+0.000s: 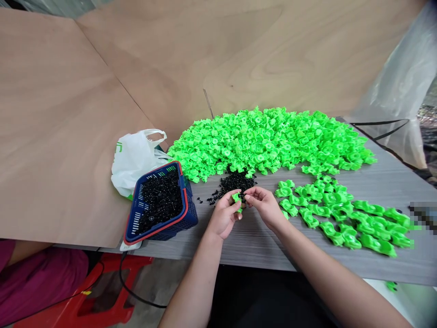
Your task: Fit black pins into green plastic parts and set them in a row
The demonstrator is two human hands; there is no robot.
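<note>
My left hand grips a small bright green plastic part upright over the front of the table. Close against it, the fingertips of my right hand pinch a small black wheel-and-axle piece at the green part's side. Whether the black piece sits in the green part cannot be made out. Just beyond both hands lies a loose heap of black wheel-and-axle pieces. Behind it rises a large pile of green parts. To the right of my right hand, several green parts lie spread out, some with black pieces showing.
A blue basket with a red rim stands at the left, full of black pieces. Behind it is a white plastic bag. Wooden panels back the grey table. A red stool and another person's magenta clothing are lower left.
</note>
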